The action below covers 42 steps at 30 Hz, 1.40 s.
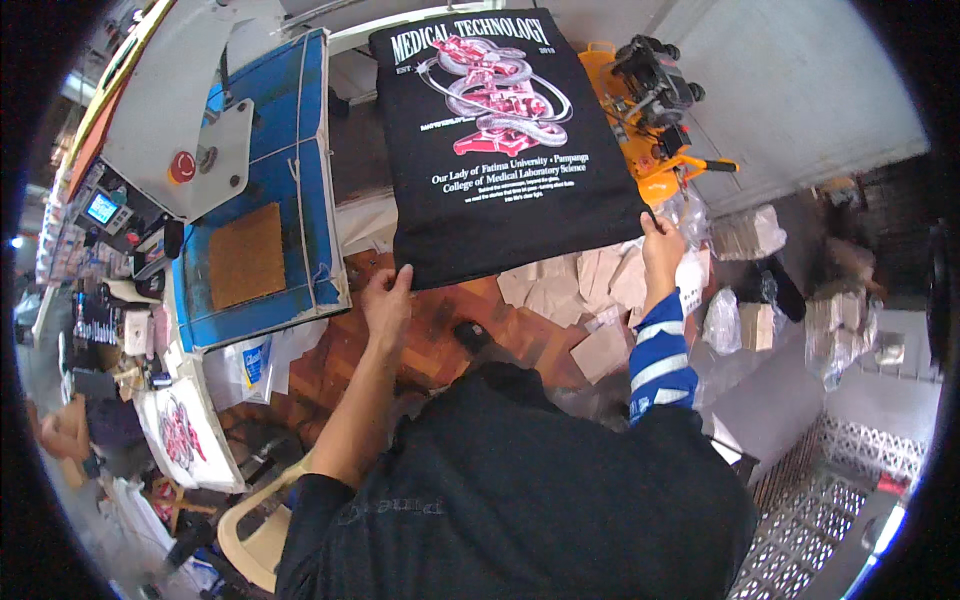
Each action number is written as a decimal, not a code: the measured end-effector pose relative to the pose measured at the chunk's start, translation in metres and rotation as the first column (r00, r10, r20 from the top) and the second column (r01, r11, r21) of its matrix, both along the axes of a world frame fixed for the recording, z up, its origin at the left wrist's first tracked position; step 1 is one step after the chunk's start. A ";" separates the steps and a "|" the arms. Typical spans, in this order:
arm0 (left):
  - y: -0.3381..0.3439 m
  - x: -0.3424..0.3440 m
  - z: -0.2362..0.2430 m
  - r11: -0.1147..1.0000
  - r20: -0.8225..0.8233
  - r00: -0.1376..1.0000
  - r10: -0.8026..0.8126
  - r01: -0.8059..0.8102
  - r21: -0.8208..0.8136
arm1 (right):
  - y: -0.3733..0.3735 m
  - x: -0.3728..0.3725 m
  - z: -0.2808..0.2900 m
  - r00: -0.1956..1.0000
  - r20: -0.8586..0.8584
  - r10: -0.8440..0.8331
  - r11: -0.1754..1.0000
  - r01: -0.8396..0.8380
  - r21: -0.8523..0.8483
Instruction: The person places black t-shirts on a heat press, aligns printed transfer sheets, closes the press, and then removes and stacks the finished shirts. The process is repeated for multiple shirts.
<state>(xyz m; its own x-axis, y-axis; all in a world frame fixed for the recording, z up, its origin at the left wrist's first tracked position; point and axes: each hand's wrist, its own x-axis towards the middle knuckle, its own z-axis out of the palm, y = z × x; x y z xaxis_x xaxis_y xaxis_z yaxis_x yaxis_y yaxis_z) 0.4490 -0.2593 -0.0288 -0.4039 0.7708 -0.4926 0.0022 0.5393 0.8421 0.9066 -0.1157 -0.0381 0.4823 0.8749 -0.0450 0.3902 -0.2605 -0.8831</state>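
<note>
A black T-shirt point(510, 230), printed with white lettering and a pink-and-white graphic, lies spread flat at the top centre. My left hand point(388, 300) grips its lower left corner between thumb and fingers. My right hand point(660, 245), with a blue-and-white striped sleeve on that forearm, pinches the lower right corner. Whatever supports the shirt is mostly hidden beneath it. Just left stands a heat press with a blue platen point(305, 180), a brown square pad point(245, 255) on it and a red button on its grey head.
An orange wheeled machine point(655, 180) stands right of the shirt. Paper sheets point(590, 300) and wrapped bundles point(750, 325) litter the parquet floor point(350, 340). A cream chair point(250, 540), a printed sheet point(185, 440) and another person's arm point(62, 435) are at the lower left, a perforated grate point(840, 500) at the lower right.
</note>
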 end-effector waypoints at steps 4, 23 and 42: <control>0.015 0.010 0.058 0.942 0.526 0.851 -0.005 -0.173 0.287 | 0.055 -0.007 0.065 0.759 -0.622 0.192 0.981 -0.157 0.111; -0.589 0.381 0.230 -0.578 0.520 -0.315 0.794 -0.128 0.806 | -0.434 -0.430 0.438 -0.954 -0.219 -0.205 -0.716 -0.007 0.698; -0.652 0.866 0.079 -0.754 0.185 -0.976 0.118 0.033 0.656 | -0.883 -0.107 0.053 -0.706 -0.613 -0.355 -0.925 0.361 0.120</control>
<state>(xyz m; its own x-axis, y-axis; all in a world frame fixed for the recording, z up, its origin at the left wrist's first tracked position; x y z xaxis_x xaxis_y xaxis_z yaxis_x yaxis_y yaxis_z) 1.3153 -0.9109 0.0505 0.3127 -0.9472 0.0705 0.1989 0.1379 0.9703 0.8000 -0.9991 0.0151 0.0030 -0.9743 -0.2253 0.1689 0.2226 -0.9602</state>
